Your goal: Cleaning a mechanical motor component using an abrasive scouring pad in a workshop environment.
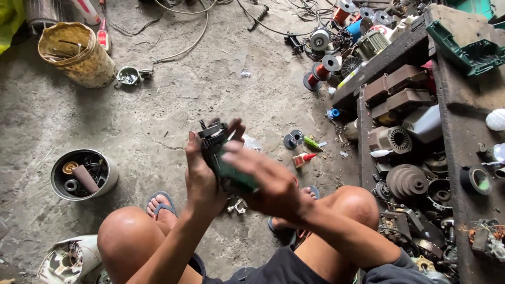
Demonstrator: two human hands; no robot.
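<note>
Your right hand (268, 181) is blurred and covers most of the green tool (223, 160), so you cannot see its body. The white casing (71, 257) is cut off by the bottom edge.

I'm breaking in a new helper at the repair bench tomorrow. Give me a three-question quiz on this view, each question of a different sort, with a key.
1. True or false: the green and black power tool body lies on the concrete floor.
2. Multiple choice: what stands on the floor nearest the person's left knee? A) a round tin of small parts B) a woven basket C) a spool of copper wire
3. Which hand wraps the tool's black end from behind?

Key
1. False. Both hands hold it above the floor.
2. A, the round tin. The woven basket stands farther off.
3. The left hand; the right hand lies across the green part.
</note>
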